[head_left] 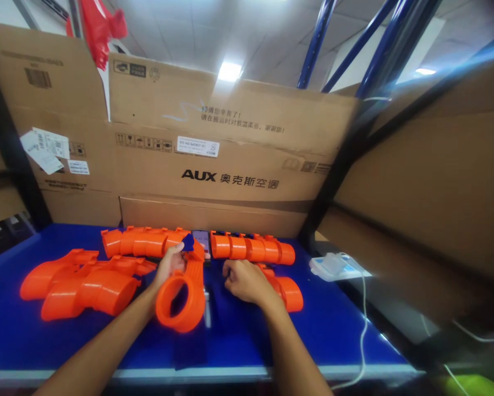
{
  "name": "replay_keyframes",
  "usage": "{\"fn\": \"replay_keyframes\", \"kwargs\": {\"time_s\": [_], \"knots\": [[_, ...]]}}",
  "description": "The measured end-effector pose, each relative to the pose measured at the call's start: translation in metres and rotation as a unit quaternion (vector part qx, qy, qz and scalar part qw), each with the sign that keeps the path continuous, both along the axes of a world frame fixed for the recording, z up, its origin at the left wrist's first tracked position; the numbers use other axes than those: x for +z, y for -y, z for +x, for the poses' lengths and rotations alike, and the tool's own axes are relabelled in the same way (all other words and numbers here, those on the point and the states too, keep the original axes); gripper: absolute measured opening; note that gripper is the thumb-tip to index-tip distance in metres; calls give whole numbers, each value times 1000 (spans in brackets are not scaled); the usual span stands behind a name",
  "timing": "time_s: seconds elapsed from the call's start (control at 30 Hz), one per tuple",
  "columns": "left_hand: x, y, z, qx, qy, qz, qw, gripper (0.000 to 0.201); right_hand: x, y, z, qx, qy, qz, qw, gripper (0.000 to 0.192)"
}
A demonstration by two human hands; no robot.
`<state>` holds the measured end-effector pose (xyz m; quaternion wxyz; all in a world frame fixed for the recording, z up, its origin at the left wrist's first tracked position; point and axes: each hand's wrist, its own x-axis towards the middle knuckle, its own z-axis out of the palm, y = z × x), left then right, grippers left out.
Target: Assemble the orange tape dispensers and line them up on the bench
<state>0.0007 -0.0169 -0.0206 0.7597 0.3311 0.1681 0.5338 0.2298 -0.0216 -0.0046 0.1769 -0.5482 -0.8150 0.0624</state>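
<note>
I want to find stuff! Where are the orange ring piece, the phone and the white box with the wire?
orange ring piece (189,322): head view, ring's lower rim.
phone (201,240): head view, screen.
white box (333,265): head view, top face.

"AUX" on cardboard box (230,159)

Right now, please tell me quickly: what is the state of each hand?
Left hand: closed on the orange plastic part, gripping it near its top.
Right hand: fingers curled, resting on the blue table; whether it holds anything cannot be told.

Bare forearms, sleeveless, no gloves
</note>
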Motion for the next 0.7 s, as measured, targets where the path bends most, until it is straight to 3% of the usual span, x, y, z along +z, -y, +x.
{"fn": "replay_keyframes", "kwargs": {"time_s": [0.2, 0.37, 0.47, 0.6, 0.7], "knots": [[0, 14, 4, -110, -71, 2, 991, 45, 2, -12, 3, -25, -203, 56, 977, 11], [0, 18, 10, -90, -110, 36, 989, 39, -3, -16, -4, -32, -357, 94, 929, 5], [-1, 15, 10, -69, -92, 27, 993, 39, -3, -16, -10, 8, -457, 70, 886, 7], [0, 11, 7, -53, -47, -4, 998, 42, -2, -14, -19, 65, -571, -18, 818, 34], [1, 9, 6, -46, -25, -8, 999, 48, -8, -10, -26, 74, -570, -78, 815, 41]]}}
